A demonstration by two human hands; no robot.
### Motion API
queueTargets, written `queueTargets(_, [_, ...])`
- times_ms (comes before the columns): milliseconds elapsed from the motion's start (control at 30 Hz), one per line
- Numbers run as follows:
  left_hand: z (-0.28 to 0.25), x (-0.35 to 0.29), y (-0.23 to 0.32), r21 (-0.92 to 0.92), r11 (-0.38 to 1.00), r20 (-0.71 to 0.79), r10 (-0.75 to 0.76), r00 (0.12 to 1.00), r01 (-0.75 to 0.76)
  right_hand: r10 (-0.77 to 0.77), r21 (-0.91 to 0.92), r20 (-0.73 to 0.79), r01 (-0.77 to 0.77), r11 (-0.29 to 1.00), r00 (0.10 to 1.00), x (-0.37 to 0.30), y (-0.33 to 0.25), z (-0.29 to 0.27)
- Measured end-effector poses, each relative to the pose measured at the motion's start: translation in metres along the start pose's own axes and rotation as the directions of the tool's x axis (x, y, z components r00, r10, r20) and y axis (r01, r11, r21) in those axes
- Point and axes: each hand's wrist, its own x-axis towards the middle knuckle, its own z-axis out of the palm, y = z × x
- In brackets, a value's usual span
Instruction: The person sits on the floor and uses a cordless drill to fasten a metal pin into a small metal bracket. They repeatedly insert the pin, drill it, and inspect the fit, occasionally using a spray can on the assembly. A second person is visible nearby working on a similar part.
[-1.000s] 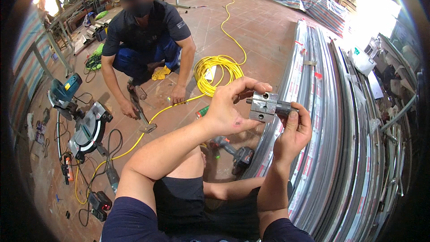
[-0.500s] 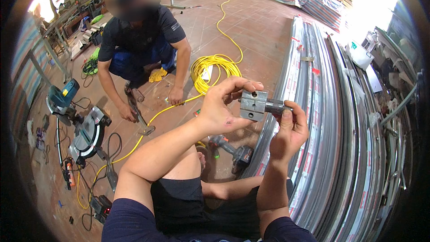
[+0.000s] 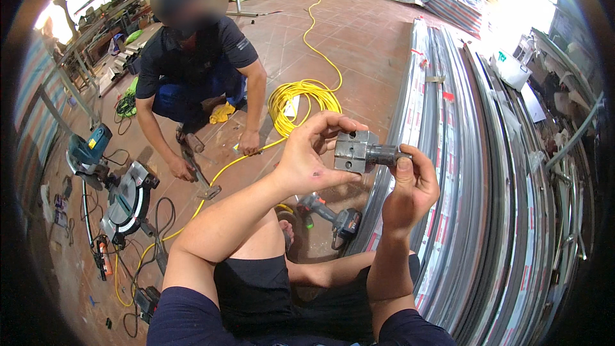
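- One teal-and-grey mitre saw with a round metal base point(image 3: 131, 200) stands on the floor.
- One crouching co-worker in dark clothes point(image 3: 198, 64) holds one long-handled metal hammer-like tool point(image 3: 210, 191).
- The left hand point(image 3: 300, 165) has its thumb and fingers clamped on the block's near and far edges; it is the hand nearer the block.
- One coil of bright yellow hose or cable point(image 3: 304, 107) lies beyond that hand.
- One grey cordless power tool with a black battery point(image 3: 335, 219) lies below the hands.
- One silver-grey metal block with round holes point(image 3: 350, 155) sits between the hands.
- One dark, smooth metal cylinder point(image 3: 383, 156) juts rightward from it, long axis running left to right.
- The right hand point(image 3: 410, 192) pinches the cylinder's right end.
- Many long, plastic-wrapped metal bars point(image 3: 442, 186), too overlapped to count.
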Motion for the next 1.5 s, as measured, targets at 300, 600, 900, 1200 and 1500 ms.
queueTargets(300, [-0.014,0.004,0.015,0.204,0.973,-0.017,-0.11,0.994,0.111,0.209,-0.145,-0.006,-0.208,0.967,0.978,0.008,0.008,-0.002])
queueTargets(600, [-0.153,-0.081,0.012,0.557,0.688,-0.325,-0.335,0.884,0.465,0.571,-0.525,0.607,-0.261,0.81,0.553,-0.043,0.184,0.013])
queueTargets(900, [-0.193,-0.327,-0.111,0.209,0.472,-0.781,-0.447,0.437,0.856,0.764,-0.843,0.516,0.384,0.375,0.387,-0.159,0.287,0.013])
queueTargets(1200, [-0.14,-0.449,-0.166,0.327,0.477,-0.831,-0.265,0.489,0.816,0.816,-0.915,0.389,0.284,0.286,0.429,-0.167,0.299,0.018])
queueTargets(1500, [-0.094,-0.456,-0.071,0.375,0.248,-0.835,-0.328,0.442,0.893,0.676,-0.735,0.677,0.24,0.633,0.291,-0.112,0.221,0.102])
